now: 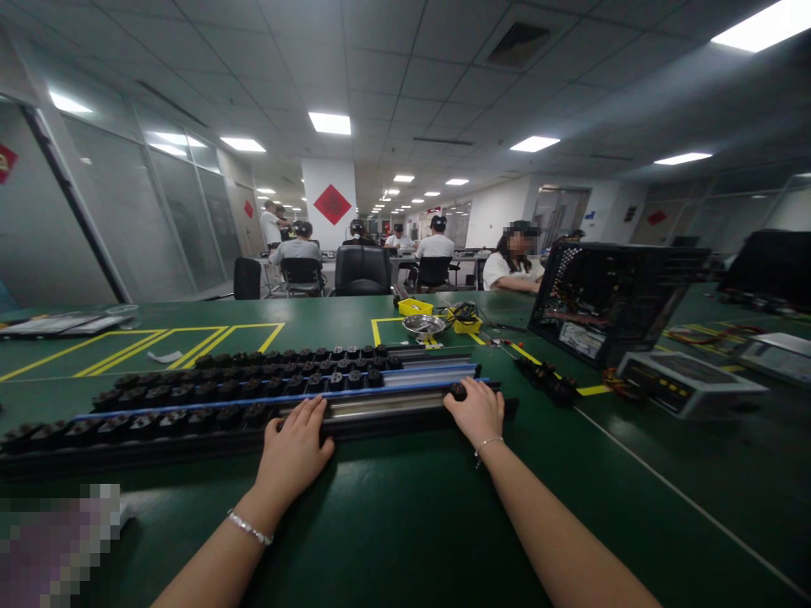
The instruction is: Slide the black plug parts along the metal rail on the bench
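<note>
Long metal rails [380, 410] with black edges and blue strips lie side by side on the green table. Rows of small black parts with round tops [171, 420] fill their left portions. My left hand [292, 456] rests on the nearest rail at the end of its row, fingers stretched out and thumb apart. Near that rail's right end, my right hand [478, 412] has its fingers closed around one small black part [456, 391]. This part sits at the rail, apart from the row. My fingers hide some of it, and its exact kind cannot be made out.
Right of the rails are more black parts [546, 380], an opened computer case [608, 295] and a power supply unit [688, 384]. A metal bowl [424, 324] and yellow trays [415, 307] stand behind. A person [512, 262] sits across the table; others sit farther back.
</note>
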Demonstrator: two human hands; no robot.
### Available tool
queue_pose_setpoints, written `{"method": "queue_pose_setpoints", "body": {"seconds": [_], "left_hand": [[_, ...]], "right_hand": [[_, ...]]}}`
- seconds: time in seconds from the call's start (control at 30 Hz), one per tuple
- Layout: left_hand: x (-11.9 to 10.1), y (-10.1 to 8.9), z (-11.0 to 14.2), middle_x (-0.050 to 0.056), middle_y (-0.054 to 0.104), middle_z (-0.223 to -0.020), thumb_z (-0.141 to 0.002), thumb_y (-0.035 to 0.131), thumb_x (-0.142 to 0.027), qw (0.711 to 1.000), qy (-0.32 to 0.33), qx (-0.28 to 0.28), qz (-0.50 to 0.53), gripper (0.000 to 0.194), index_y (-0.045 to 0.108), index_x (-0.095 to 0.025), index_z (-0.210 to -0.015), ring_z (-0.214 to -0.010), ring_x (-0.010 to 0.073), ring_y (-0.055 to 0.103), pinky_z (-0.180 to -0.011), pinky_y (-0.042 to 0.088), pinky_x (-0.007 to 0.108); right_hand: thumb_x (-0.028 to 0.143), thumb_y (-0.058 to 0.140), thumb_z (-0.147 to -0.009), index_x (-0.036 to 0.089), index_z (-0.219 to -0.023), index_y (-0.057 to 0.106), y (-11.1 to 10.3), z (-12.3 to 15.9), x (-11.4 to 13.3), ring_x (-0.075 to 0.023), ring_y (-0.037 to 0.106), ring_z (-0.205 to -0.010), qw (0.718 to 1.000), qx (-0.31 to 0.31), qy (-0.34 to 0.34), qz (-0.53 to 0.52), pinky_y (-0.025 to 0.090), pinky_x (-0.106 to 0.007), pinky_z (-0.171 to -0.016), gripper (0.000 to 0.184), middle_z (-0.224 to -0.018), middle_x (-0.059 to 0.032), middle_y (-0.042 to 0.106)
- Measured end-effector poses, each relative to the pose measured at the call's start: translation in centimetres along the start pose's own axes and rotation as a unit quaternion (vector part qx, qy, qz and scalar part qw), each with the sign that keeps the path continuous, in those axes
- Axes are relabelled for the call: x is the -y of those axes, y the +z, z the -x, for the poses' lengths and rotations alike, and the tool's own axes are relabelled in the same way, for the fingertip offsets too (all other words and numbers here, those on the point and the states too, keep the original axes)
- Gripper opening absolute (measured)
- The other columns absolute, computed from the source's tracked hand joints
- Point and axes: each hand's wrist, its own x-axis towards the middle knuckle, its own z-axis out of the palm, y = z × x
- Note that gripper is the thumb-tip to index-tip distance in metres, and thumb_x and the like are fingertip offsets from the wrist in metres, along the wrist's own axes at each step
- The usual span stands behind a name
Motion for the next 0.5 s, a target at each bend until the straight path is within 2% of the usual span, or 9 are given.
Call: {"method": "queue_pose_setpoints", "body": {"seconds": [0.27,0.5], "left_hand": [[0.0,0.01,0.02,0.009,0.041,-0.143,-0.079,0.04,-0.032,1.0,-0.003,-0.001,0.0,0.056,0.042,-0.02,-0.134,-0.13,0.027,0.036,-0.099,0.028,0.049],[-0.05,-0.2,0.09,0.008,0.042,-0.142,-0.079,0.04,-0.031,1.0,-0.001,-0.003,-0.001,0.056,0.043,-0.019,-0.134,-0.13,0.0271,0.037,-0.098,0.03,0.05]], "right_hand": [[0.036,0.047,-0.074,0.023,-0.109,0.063,0.06,-0.01,0.01,-0.023,0.044,-0.119,1.0,-0.009,0.002,0.004,0.018,-0.045,-0.107,0.041,-0.126,-0.0049,0.057],[0.04,0.048,-0.073,0.019,-0.108,0.062,-0.17,-0.18,-0.26,-0.0247,0.041,-0.122,1.0,-0.005,-0.005,0.016,0.019,-0.044,-0.106,0.043,-0.129,-0.009,0.053]]}}
